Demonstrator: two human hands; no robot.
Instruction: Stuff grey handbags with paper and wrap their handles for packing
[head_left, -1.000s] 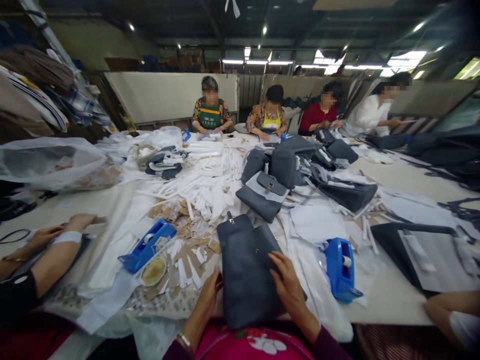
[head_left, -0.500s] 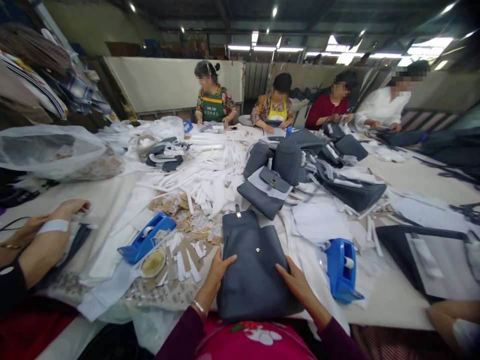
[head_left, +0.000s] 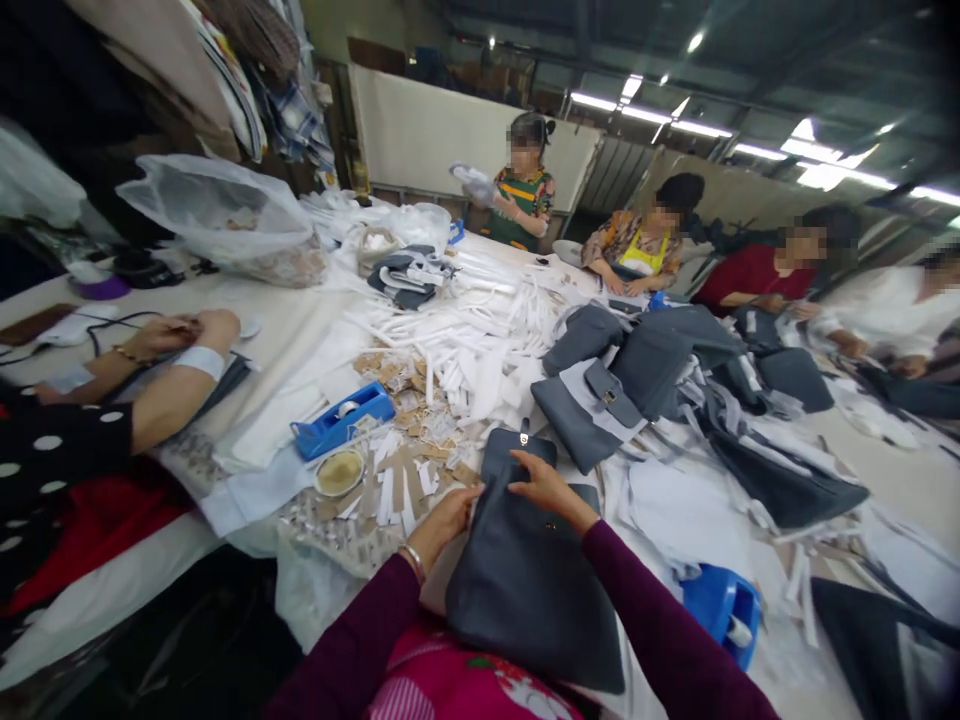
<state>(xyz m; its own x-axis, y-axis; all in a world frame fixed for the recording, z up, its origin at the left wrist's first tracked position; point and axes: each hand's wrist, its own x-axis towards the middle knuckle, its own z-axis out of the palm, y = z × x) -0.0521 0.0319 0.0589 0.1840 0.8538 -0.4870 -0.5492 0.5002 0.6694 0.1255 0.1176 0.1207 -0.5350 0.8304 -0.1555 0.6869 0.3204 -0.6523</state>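
Note:
A dark grey leather bag (head_left: 525, 580) lies flat in front of me at the table's near edge, its metal clasp pointing away. My left hand (head_left: 450, 515) holds the bag's left edge near the top, fingers curled round it. My right hand (head_left: 551, 490) rests across the bag's upper flap, fingers bent and pressed down on the leather. Both purple sleeves reach in from below. Strips of white and brown paper (head_left: 397, 485) lie just left of the bag.
A blue tape dispenser (head_left: 341, 420) and a small round dish (head_left: 339, 470) sit to the left; another blue dispenser (head_left: 724, 610) is at the right. More grey bags (head_left: 600, 400) and white strips (head_left: 480, 340) fill the middle. A neighbour's arms (head_left: 172, 375) rest at left; several workers sit across.
The view has swung left and tilted. My right hand has moved from the bag's right side up onto its flap, and my left hand has slid up its left edge.

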